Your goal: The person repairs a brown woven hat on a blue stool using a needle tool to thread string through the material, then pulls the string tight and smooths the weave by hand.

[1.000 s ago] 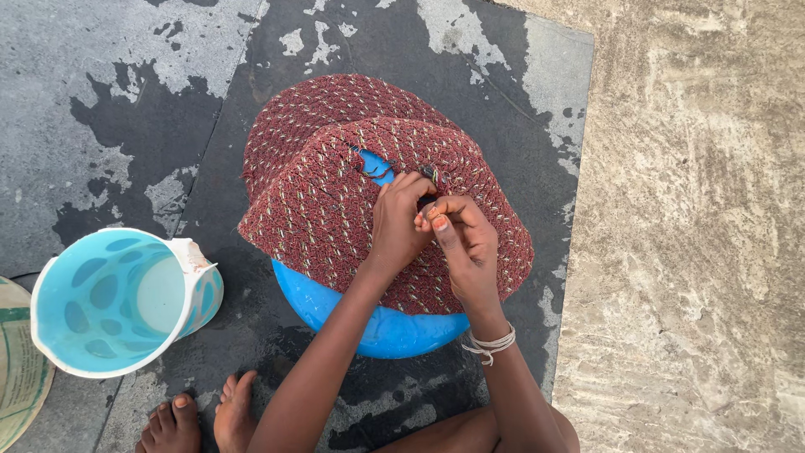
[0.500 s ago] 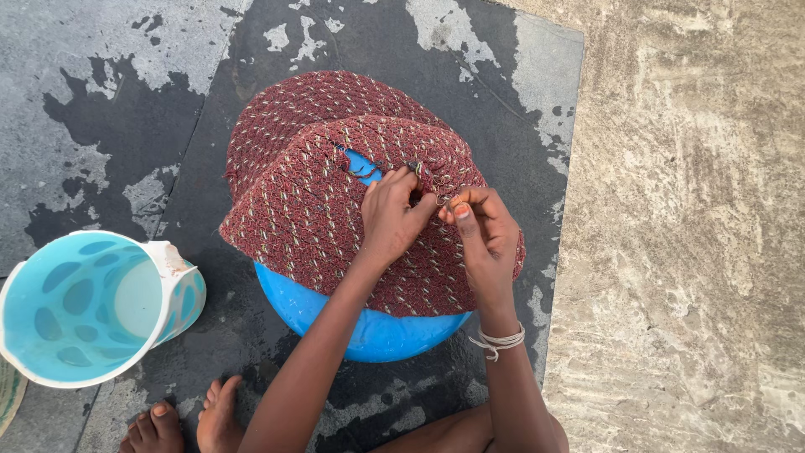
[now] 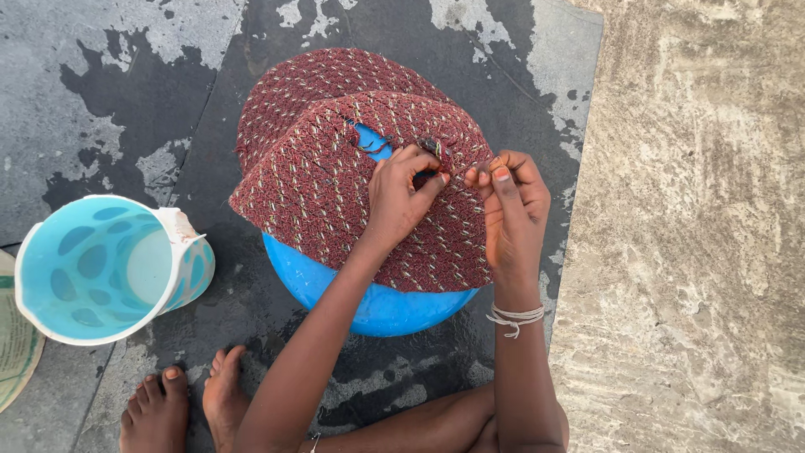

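Pinching the maroon knitted cloth point(image 3: 335, 176) with both hands, we work over the blue round tub point(image 3: 377, 302) that the cloth is draped across. That tub is our landmark: it stands upside down on the dark wet floor point(image 3: 109, 92), and the cloth covers its top and far side, leaving a blue band bare on the near side and a small blue patch showing through a hole point(image 3: 373, 138) near the top.

Our left hand point(image 3: 401, 197) lies on the cloth near the tub's top, its grip pressed together, thumb and forefinger pinching a bit of the fabric just right of the hole. Our right hand point(image 3: 511, 210) sits just to the right of it, fingertips closed on the same small tuft of cloth; the two hands almost touch. A pale string bracelet point(image 3: 516, 317) circles the right wrist.

Left of the tub stands a light blue plastic jug point(image 3: 101, 268), close by but apart. Our bare feet point(image 3: 193, 403) rest on the floor at the tub's near left. Right of the tub the floor turns to dry, pale concrete point(image 3: 696, 235).
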